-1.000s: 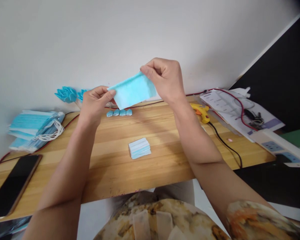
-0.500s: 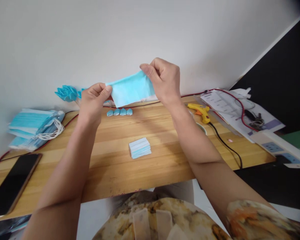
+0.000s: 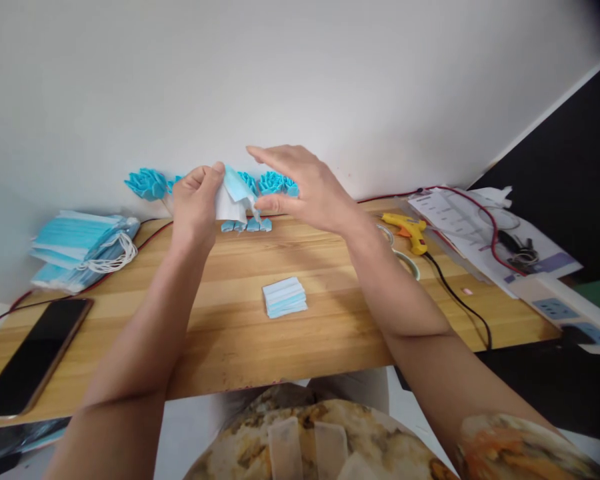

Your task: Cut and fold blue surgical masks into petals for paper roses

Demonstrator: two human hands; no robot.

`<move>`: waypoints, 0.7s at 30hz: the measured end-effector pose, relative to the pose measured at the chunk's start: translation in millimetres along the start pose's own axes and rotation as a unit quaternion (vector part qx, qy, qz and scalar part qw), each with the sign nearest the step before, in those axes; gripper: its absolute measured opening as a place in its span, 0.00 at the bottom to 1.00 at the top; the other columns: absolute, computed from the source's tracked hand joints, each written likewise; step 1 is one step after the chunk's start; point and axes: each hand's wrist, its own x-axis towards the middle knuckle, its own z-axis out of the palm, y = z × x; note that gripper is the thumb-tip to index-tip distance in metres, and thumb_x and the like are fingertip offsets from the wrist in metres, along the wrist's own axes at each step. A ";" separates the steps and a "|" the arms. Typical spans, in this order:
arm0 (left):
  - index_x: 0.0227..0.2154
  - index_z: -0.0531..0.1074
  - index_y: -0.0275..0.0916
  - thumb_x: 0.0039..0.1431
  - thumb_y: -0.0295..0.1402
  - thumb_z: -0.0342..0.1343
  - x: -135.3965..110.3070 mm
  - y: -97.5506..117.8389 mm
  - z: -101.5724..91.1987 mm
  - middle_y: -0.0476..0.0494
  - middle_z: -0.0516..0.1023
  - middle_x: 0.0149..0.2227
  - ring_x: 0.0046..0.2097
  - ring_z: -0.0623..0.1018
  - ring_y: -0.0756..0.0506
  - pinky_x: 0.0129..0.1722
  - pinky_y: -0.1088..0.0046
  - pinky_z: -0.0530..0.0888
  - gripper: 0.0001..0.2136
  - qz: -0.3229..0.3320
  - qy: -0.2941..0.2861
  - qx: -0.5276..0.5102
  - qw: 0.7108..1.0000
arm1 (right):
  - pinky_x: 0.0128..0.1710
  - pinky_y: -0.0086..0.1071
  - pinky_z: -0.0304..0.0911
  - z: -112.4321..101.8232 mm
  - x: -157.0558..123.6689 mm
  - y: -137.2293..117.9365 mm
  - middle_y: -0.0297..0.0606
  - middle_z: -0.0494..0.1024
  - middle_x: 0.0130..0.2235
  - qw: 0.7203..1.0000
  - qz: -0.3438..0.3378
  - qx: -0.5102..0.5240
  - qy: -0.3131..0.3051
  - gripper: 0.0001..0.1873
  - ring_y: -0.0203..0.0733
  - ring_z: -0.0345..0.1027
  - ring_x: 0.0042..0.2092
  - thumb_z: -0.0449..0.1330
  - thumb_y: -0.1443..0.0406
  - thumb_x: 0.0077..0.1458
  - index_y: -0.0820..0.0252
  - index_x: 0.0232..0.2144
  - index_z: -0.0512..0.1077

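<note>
My left hand point(image 3: 196, 203) is raised above the wooden table point(image 3: 230, 327) and pinches a blue and white piece of mask fabric point(image 3: 234, 197), which hangs limp and folded over. My right hand point(image 3: 305, 190) hovers just right of the fabric with fingers stretched out; its thumb tip lies next to the fabric's lower edge. Behind the hands, a row of small folded blue pieces point(image 3: 247, 226) lies on the table. A small stack of cut blue and white rectangles point(image 3: 284, 297) sits at the table's middle.
Blue fabric flowers point(image 3: 149, 183) stand against the wall. A pile of face masks point(image 3: 83, 250) and a black phone point(image 3: 35, 357) lie at left. A yellow glue gun point(image 3: 407, 230) with a black cord, tape rings point(image 3: 405, 260), papers, cables and a power strip point(image 3: 565, 303) fill the right side.
My right hand let go of the fabric's right end and opened. The fabric, stretched flat between both hands before, now droops folded from my left hand. Both hands moved lower and leftward.
</note>
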 end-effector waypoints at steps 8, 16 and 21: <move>0.19 0.65 0.39 0.57 0.45 0.65 -5.4 -9.0 -0.3 0.54 0.60 0.17 0.20 0.61 0.54 0.19 0.76 0.56 0.20 0.038 -0.085 0.045 0.995 | 0.48 0.36 0.62 14.8 -1.0 -0.8 0.35 0.79 0.39 0.995 0.090 0.003 0.051 0.18 0.41 0.71 0.44 0.49 0.58 0.67 0.57 0.46 0.76; 0.34 0.76 0.39 0.52 0.45 0.67 4.7 -14.9 -12.1 0.45 0.78 0.33 0.36 0.77 0.45 0.33 0.70 0.74 0.15 0.067 -0.198 0.147 0.967 | 0.32 0.31 0.50 -4.8 -1.0 5.4 0.31 0.69 0.26 0.980 0.157 0.019 0.120 0.17 0.33 0.58 0.30 0.55 0.56 0.64 0.61 0.30 0.74; 0.35 0.78 0.39 0.50 0.47 0.68 -6.0 -7.9 -4.3 0.45 0.81 0.36 0.40 0.78 0.44 0.37 0.70 0.75 0.17 0.105 -0.217 0.159 0.957 | 0.33 0.30 0.52 4.4 -0.1 -4.6 0.30 0.71 0.26 0.985 0.158 0.055 0.051 0.13 0.33 0.59 0.30 0.58 0.58 0.62 0.60 0.30 0.75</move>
